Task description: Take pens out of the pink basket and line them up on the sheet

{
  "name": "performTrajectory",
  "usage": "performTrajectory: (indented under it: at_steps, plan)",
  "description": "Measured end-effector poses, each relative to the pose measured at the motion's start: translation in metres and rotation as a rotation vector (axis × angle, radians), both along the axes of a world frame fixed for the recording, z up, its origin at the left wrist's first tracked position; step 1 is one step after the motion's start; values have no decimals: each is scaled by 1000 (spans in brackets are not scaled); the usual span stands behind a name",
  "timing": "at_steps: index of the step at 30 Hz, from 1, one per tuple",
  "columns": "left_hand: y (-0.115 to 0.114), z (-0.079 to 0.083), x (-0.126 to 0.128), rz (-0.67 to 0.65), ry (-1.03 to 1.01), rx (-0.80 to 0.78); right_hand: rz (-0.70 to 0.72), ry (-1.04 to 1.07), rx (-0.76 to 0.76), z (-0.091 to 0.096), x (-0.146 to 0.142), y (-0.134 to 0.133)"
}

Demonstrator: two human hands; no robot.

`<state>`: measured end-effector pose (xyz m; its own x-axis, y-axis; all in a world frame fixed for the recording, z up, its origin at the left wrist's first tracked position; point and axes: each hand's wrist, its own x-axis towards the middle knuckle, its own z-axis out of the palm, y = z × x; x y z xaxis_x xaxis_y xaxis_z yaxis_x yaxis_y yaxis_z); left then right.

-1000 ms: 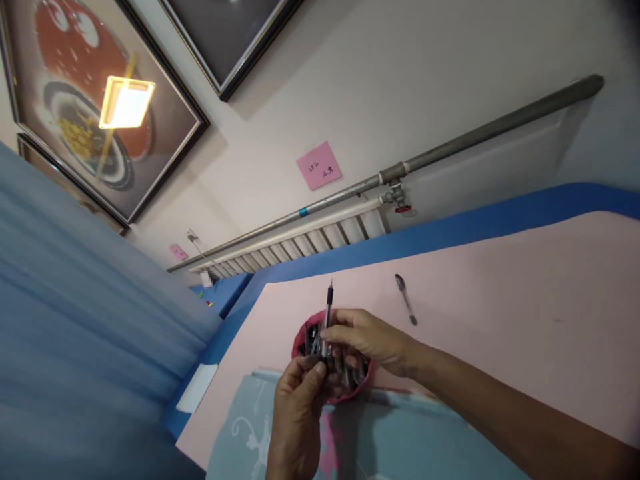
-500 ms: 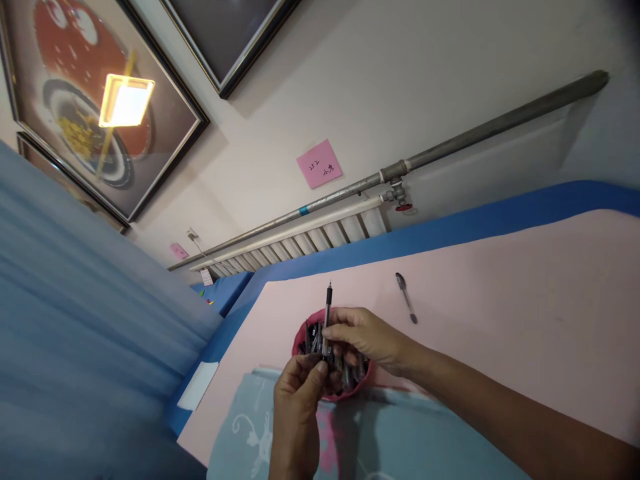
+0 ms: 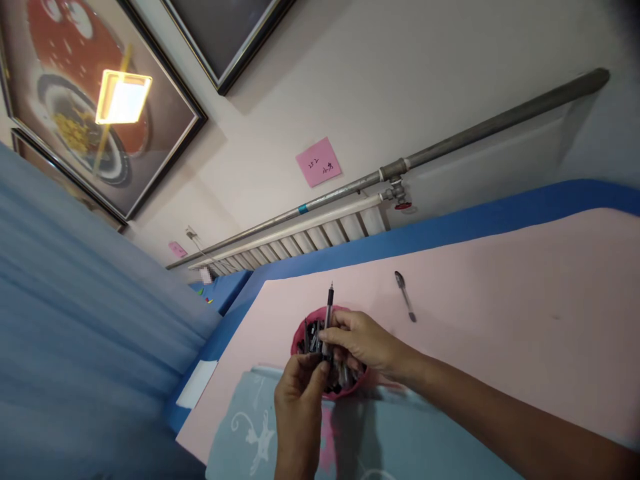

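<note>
Plainly, closest to me is the cloth (image 3: pixel 425 440), light blue with white line figures and a pink patch, lying under my forearms. Over it, my left hand (image 3: pixel 300 403) is closed, thumb against fingers, at the bottom end of a pen (image 3: pixel 328 319). Something dark shows in that pinch; I cannot tell whether it is the pen's own end or a separate piece. My right hand (image 3: pixel 367 341) grips the barrel higher up, thumb and forefinger narrowed on it, the other fingers curled beneath.

The pen stands almost upright over the bowl (image 3: pixel 299 330), its tip pointing away from me. It has a thin, fine point, then a black grip with a smooth, dark sheen, then a slim barrel, pale and see-through, which runs down between my fingers.

Below my hands, the bowl is deep pink with a wavy rim, and crowded with black, grey and clear parts (image 3: pixel 314 333), too jumbled to sort by eye. Past it, to the right, a capped pen (image 3: pixel 405 297) lies slanted on the pale pink sheet (image 3: pixel 510 300), clear in the middle and dark at both ends. Beyond the sheet runs the table's blue edge (image 3: pixel 465 227), then the white radiator (image 3: pixel 310 238), the grey pipe (image 3: pixel 345 191) and a pink note (image 3: pixel 319 162) on the wall.
</note>
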<state>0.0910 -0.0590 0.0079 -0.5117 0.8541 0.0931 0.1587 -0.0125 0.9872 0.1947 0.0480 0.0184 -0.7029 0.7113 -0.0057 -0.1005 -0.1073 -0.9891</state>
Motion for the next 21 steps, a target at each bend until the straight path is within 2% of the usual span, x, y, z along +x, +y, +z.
performTrajectory:
  at_steps: [2, 4, 8, 10, 12, 15, 18, 21]
  plan:
    - [0, -1, 0, 42, 131, -12, -30, -19, -11, 0, -1, -1]
    - [1, 0, 0, 41, 130, -15, -53, -27, -44, 0, -2, -2]
    - [2, 2, -1, -55, -131, -6, 5, 78, -150, -4, -3, 1]
    - [2, 2, -2, -76, -194, 2, 32, 135, -155, -6, -4, 1]
    - [2, 2, -2, -53, -145, 7, 28, 158, -118, -6, -5, -1]
    - [1, 1, -2, -11, 35, -3, -7, 130, -64, -5, -6, -4]
    - [2, -2, -2, -24, 105, -39, -92, 56, -29, -6, -6, 0]
    - [2, -9, -7, 12, 147, -82, -206, -8, -24, -12, -3, 15]
